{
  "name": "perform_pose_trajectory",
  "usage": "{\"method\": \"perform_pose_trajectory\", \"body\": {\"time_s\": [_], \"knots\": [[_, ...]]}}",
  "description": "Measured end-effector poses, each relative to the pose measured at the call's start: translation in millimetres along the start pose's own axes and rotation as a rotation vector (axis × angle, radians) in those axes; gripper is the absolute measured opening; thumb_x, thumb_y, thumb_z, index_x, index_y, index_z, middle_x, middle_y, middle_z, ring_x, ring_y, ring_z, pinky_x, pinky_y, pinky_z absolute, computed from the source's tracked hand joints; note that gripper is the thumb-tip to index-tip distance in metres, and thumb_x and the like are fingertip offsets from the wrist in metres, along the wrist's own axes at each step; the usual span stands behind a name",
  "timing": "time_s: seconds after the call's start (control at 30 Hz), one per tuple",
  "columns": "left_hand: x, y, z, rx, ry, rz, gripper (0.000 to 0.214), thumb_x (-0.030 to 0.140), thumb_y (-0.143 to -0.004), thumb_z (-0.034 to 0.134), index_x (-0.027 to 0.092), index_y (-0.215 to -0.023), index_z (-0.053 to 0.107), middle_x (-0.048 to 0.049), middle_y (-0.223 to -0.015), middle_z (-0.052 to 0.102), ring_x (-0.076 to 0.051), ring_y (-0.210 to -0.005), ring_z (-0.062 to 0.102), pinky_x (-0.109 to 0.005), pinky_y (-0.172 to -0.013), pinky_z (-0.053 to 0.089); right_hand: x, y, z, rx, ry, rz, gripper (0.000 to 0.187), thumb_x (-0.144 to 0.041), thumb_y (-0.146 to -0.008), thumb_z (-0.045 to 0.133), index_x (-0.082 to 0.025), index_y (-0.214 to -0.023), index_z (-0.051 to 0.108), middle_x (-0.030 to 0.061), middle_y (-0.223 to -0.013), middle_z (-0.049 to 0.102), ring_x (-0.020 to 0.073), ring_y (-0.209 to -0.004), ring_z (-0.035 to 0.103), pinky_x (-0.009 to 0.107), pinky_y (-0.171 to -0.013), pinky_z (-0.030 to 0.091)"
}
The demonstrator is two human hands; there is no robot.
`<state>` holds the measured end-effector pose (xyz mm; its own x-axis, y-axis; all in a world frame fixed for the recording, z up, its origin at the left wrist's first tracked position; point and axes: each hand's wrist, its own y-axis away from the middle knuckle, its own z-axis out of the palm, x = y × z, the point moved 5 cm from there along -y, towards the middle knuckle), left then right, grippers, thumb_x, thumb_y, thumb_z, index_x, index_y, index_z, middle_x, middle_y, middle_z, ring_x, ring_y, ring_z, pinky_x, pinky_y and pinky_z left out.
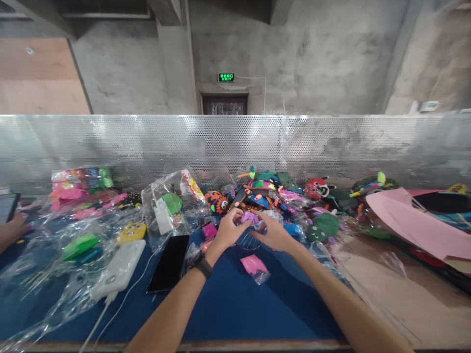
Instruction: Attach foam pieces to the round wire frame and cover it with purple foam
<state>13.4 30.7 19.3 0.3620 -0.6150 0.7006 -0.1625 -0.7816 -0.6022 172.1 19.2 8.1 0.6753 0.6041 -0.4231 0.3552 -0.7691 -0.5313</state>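
Frame center: left hand (pixel 232 229) pinches purple piece (pixel 250 218); right hand (pixel 274 232), thumb and fingers parted, at its right edge. Pink packet (pixel 253 266) below, on blue counter (pixel 228 314).

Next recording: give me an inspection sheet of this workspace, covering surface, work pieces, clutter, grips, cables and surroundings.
Surface: blue tabletop, bare at the near middle.
Work pieces: purple piece between the hands; pink packet nearer the person.
Clutter: colourful craft heap behind the hands; black phone and white device to the left.
Grips: left hand and right hand both at the purple piece; how firmly, too small to tell.
Cables: white cable plugged into the white device.
Surroundings: perforated metal panel; lit exit sign; another person's hand at the left edge.
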Motion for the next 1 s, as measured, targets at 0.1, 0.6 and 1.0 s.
{"method": "perform_pose_trajectory", "body": {"time_s": [0.1, 0.6, 1.0], "knots": [[-2, 1, 3.8, -0.038, -0.004, -0.033, 0.028, 0.042, -0.073, 0.064, 0.019, -0.087, 0.057, -0.002, -0.087, 0.064, -0.017, -0.081, 0.06, -0.027, -0.075, 0.045, -3, 1, 1, -0.012, 0.012, 0.018, 0.074, -0.036, -0.073, 0.068, -0.023, -0.138, 0.035, 0.0092, -0.113, 0.06, 0.0155, -0.072, 0.06, 0.03, -0.068, 0.046], [-3, 5, 11.9, -0.19, -0.023, -0.076, 0.047, 0.055, -0.083, 0.045, 0.014, -0.083, 0.068, -0.005, -0.079, 0.068, -0.017, -0.071, 0.058, -0.025, -0.066, 0.042, -12, -2, -5, -0.013, 0.106, 0.0, 0.042, -0.053, -0.079, 0.058, -0.027, -0.111, 0.059, 0.0023, -0.098, 0.064, 0.0144, -0.07, 0.057, 0.027, -0.064, 0.042], [-15, 6, 18.2, -0.347, 0.172, -0.305, 0.054, 0.059, -0.081, 0.046, 0.015, -0.107, 0.062, -0.0025, -0.074, 0.062, -0.009, -0.049, 0.046, -0.022, -0.047, 0.036, -13, 0, -9, 0.009, 0.078, -0.048, 0.04, -0.047, -0.089, 0.045, -0.025, -0.121, 0.053, 0.0053, -0.111, 0.064, 0.0161, -0.077, 0.06, 0.029, -0.072, 0.045]]}}
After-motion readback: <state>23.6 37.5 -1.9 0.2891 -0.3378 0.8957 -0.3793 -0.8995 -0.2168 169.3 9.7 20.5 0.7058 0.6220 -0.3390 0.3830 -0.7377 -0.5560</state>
